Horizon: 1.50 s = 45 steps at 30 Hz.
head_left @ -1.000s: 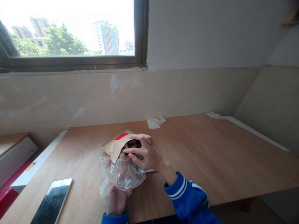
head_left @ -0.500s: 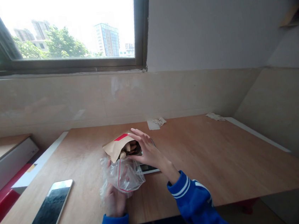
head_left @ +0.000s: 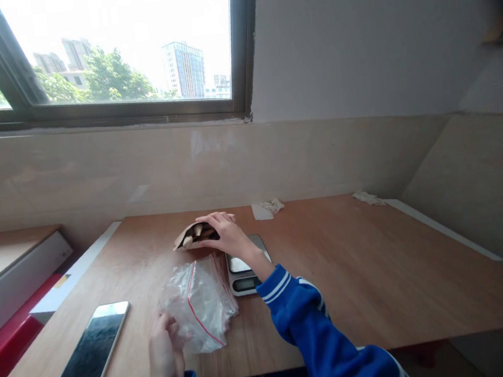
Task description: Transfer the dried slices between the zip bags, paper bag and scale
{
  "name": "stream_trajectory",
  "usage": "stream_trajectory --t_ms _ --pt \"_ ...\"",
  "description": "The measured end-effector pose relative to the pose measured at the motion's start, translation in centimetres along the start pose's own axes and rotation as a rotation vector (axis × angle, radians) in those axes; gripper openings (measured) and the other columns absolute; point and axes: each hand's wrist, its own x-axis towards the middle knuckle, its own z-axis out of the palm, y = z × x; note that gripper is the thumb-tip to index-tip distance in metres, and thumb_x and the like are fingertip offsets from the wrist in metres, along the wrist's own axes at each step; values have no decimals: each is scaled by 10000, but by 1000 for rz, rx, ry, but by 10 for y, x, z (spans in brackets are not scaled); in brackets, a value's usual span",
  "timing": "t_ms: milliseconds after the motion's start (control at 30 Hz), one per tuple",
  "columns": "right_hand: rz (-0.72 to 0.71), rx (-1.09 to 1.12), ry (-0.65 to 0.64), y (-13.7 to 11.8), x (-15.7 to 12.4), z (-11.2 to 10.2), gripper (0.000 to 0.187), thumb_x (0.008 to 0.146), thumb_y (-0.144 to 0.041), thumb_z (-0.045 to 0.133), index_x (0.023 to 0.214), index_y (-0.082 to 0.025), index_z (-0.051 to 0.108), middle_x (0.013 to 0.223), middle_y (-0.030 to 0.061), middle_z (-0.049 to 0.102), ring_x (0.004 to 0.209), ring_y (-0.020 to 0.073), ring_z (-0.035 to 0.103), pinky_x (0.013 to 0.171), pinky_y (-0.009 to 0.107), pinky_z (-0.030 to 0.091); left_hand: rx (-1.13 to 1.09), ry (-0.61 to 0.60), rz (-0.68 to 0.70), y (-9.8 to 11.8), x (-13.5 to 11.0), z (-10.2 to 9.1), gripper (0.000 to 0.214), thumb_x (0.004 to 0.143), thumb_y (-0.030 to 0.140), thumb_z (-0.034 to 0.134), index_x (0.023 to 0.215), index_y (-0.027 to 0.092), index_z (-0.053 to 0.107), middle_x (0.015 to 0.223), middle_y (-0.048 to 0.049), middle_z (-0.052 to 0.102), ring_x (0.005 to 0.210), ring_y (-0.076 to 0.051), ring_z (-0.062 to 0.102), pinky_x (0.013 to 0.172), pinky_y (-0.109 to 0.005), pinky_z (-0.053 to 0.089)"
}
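Observation:
My right hand (head_left: 224,234) is closed on a brown paper pouch (head_left: 190,237) with small pieces showing at its mouth, holding it low over the wooden table (head_left: 353,262), beyond the scale. A clear zip bag (head_left: 199,302) with a red seal line lies crumpled on the table near me. My left hand (head_left: 165,356) rests at that bag's near left corner, fingers curled and touching the plastic. A small digital scale (head_left: 247,266) sits just right of the zip bag, partly under my right forearm.
A smartphone (head_left: 83,362) lies face up at the table's near left. Crumpled paper scraps (head_left: 268,206) and another scrap (head_left: 368,198) lie by the back wall. A white ledge and a red surface (head_left: 7,346) border the left side.
My right hand has lifted the paper pouch out of the zip bag and carried it away from me. The zip bag has dropped flat on the table, and my left hand has slid back.

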Motion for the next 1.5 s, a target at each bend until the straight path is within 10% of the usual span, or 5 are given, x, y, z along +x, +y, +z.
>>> stream_trajectory --t_ms 533,833,967,1233,1500 --pt "86 -271 -195 11 0 107 446 756 -252 682 1161 -182 511 1137 134 545 1073 280 480 906 407 354 185 -98 -99 14 -5 -1 344 689 327 566 974 142 624 836 -59 675 514 -130 556 398 -226 397" --pt "300 354 33 2 -37 37 251 936 -314 413 1060 -192 594 1065 78 602 1040 185 537 925 346 396 304 -85 51 7 -4 3 445 603 408 708 990 207 620 800 -3 616 519 -85 521 365 -155 285" --pt "302 688 -148 -22 -68 4 333 923 -448 415 1030 -199 610 1027 49 640 948 160 589 826 281 449 300 -123 77 -1 -5 13 511 587 460 733 1023 226 604 636 48 560 447 -67 454 372 -158 278" --pt "574 934 -37 -22 -85 2 353 719 -519 668 764 -179 587 664 -27 568 546 103 510 489 214 392 409 -377 179 -7 -9 19 495 640 505 707 1017 189 652 626 13 613 383 -57 382 360 -185 262" --pt "502 920 -142 -27 -89 -11 314 681 -449 728 704 -190 554 657 -35 542 540 96 493 499 215 388 655 -464 277 14 -16 14 355 677 483 689 854 176 671 657 -31 655 604 -176 626 619 -264 484"
